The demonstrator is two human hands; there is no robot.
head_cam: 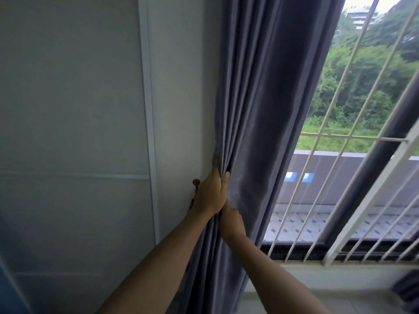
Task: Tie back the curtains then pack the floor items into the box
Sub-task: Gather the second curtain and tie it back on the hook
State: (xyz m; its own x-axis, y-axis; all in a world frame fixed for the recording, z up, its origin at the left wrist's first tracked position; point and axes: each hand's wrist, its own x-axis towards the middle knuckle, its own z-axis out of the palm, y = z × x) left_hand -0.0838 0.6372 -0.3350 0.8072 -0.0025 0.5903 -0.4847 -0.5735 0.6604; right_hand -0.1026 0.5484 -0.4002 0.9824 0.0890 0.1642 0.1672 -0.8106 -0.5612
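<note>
While gathered at the wall edge of the window, curtain (256, 105) hangs in tight vertical folds, pinched to a narrow waist where both hands meet.

Head view:
- Left hand (209, 191): reaches up from lower centre, forearm rising diagonally, back of hand toward camera. Fingers wrapped round the curtain's left edge, thumb (225, 179) pressed into the folds. Grasping curtain.
- Right hand (231, 219): just below and touching left hand, forearm entering from lower right. Fingers tucked into the fabric and mostly hidden; appears to clutch the bundle from the window side.
- Hook (196, 182): small brown knob on wall, just left of left hand, partly covered by it. Lower part not legible.
- Wall (74, 109): pale panels with a vertical white trim strip, left of curtain; curtain's left edge lies against it.
- Window (340, 155): right of curtain, uncovered; white grille bars fan across it, dark frame post crossing at right. Greenery and a building outside.
- Sill (340, 275): pale ledge under the grille, right of the right forearm.
- Below the hands, fabric flares out again toward the bottom edge, between the two forearms.
</note>
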